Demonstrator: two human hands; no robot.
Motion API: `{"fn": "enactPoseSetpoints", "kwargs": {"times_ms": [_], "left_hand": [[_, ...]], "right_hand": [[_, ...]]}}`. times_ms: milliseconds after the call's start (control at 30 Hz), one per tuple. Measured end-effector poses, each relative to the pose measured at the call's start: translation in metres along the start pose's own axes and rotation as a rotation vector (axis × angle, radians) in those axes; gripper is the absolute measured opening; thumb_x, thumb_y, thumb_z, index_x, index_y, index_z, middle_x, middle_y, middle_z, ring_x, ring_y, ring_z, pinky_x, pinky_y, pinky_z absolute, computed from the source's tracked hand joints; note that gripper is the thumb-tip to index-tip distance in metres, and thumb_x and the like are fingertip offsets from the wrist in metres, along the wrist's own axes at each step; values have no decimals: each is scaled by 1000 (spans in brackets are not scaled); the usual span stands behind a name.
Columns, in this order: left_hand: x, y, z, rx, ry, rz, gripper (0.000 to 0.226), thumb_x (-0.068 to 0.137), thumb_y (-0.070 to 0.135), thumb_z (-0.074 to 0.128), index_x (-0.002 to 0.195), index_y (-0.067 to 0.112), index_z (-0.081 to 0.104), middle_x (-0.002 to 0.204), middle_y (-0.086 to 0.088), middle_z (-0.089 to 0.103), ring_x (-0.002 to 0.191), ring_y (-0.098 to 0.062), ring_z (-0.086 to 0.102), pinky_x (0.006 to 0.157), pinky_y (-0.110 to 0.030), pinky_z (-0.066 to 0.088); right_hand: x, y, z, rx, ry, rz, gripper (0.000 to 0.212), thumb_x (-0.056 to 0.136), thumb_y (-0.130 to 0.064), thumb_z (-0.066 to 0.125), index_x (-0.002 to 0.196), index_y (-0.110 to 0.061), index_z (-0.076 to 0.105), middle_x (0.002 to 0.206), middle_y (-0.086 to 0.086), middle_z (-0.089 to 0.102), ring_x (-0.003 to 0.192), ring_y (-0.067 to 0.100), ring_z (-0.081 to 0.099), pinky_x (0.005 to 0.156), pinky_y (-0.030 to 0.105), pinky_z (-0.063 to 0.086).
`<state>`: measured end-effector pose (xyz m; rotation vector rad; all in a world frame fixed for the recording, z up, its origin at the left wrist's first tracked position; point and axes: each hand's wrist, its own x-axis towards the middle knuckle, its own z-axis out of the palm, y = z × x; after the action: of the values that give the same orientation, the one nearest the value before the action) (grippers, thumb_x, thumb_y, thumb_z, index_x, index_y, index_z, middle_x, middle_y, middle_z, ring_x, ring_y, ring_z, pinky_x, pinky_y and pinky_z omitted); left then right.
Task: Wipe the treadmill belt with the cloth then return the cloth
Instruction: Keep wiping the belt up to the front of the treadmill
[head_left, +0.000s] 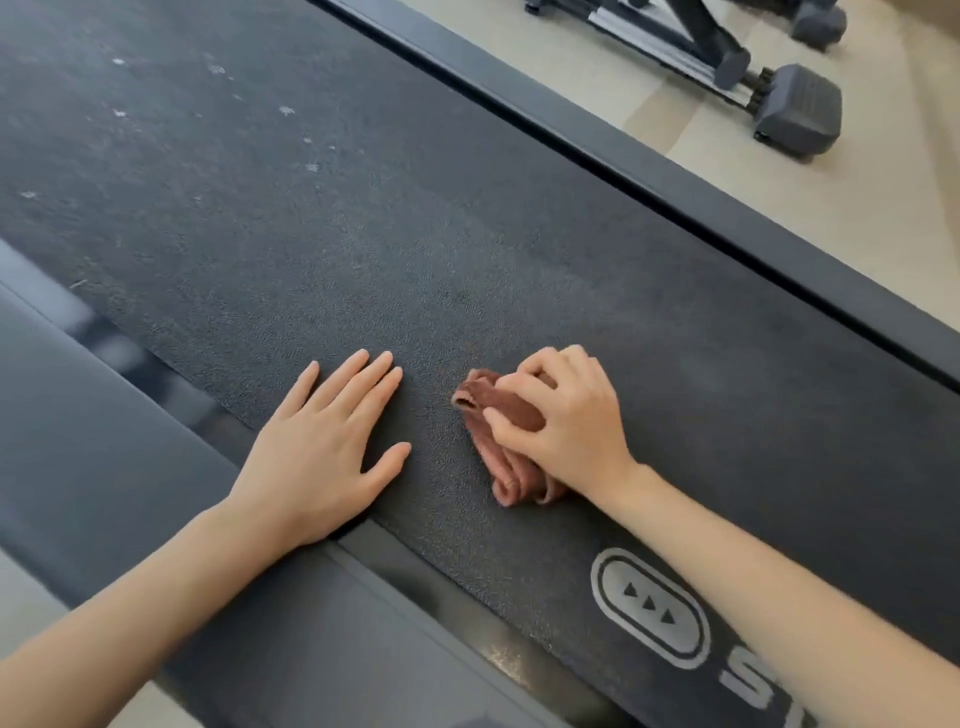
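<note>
The black textured treadmill belt (311, 218) runs diagonally across the view, with pale dust specks on its far left part. A crumpled reddish-brown cloth (511, 457) lies on the belt near its lower end. My right hand (566, 415) grips the cloth with curled fingers and holds it down on the belt. My left hand (322, 447) rests flat on the belt just left of the cloth, fingers straight and spread, its heel near the belt's left edge.
Grey side rails flank the belt on the left (104, 441) and the right (727, 208). A white arrow logo (649, 605) is printed on the belt near my right forearm. Another exercise machine's base (795, 114) stands on the pale floor at the top right.
</note>
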<state>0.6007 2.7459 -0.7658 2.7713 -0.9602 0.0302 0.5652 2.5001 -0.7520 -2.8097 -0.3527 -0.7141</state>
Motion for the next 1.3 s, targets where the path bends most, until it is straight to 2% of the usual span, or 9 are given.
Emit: {"fn": "enactPoseSetpoints", "kwargs": {"times_ms": [67, 233, 300, 500, 600, 700, 900, 1167, 1300], "left_hand": [[-1, 1, 1, -8, 16, -3, 70, 88, 55, 30, 142, 13, 44, 150, 0, 37, 141, -17, 27, 113, -44, 16], [0, 1, 4, -13, 51, 3, 69, 86, 53, 33, 139, 12, 47, 148, -2, 40, 139, -20, 31, 111, -46, 19], [2, 1, 4, -13, 58, 5, 69, 85, 52, 34, 138, 11, 49, 147, -3, 42, 138, -21, 34, 111, -46, 20], [2, 2, 2, -19, 59, -5, 70, 84, 53, 33, 139, 11, 47, 147, -2, 41, 139, -19, 32, 111, -50, 26], [0, 1, 1, -13, 35, -2, 71, 86, 54, 30, 142, 11, 43, 150, -1, 36, 141, -18, 26, 113, -49, 22], [-3, 1, 0, -6, 5, 8, 73, 87, 56, 26, 144, 12, 38, 153, 0, 31, 143, -17, 20, 116, -46, 17], [-15, 7, -1, 1, 1, 8, 73, 86, 57, 27, 144, 13, 39, 153, 1, 31, 143, -17, 20, 116, -43, 15], [-17, 3, -4, 5, -10, -62, 72, 86, 57, 21, 145, 21, 38, 153, 5, 29, 143, -13, 20, 116, -39, 14], [-30, -29, -17, -2, -22, -170, 74, 83, 61, 14, 147, 27, 33, 154, 7, 25, 143, -14, 18, 116, -39, 13]], "right_hand": [[23, 38, 6, -79, -6, 95, 30, 78, -48, 58, 82, -22, 71, 83, 2, 61, 78, 28, 53, 70, 35, 41], [99, 114, 25, -330, -23, 797, 41, 88, -54, 49, 115, -26, 64, 119, 11, 58, 111, 36, 47, 90, 40, 36], [118, 114, 36, -348, -30, 884, 43, 89, -56, 48, 118, -29, 62, 124, 9, 56, 113, 37, 45, 92, 40, 35], [96, 59, 39, -207, -83, 393, 34, 85, -53, 55, 98, -26, 70, 105, 1, 64, 99, 32, 52, 80, 35, 37], [49, 14, 21, -30, -40, 194, 35, 78, -54, 54, 82, -24, 70, 86, -5, 62, 83, 25, 52, 71, 32, 37], [-22, -8, -16, 96, -85, 56, 26, 78, -48, 63, 79, -22, 70, 86, -7, 61, 84, 21, 49, 72, 36, 39], [-120, -16, -72, 104, -78, 74, 17, 72, -39, 71, 74, -23, 70, 83, -7, 59, 83, 20, 51, 70, 41, 41], [-27, -57, -9, 45, 3, 161, 22, 72, -46, 64, 70, -25, 66, 77, -8, 58, 79, 23, 51, 66, 36, 39], [-42, -68, -20, 85, -31, 202, 25, 75, -50, 62, 78, -26, 66, 86, -8, 57, 84, 22, 48, 70, 34, 35]]}}
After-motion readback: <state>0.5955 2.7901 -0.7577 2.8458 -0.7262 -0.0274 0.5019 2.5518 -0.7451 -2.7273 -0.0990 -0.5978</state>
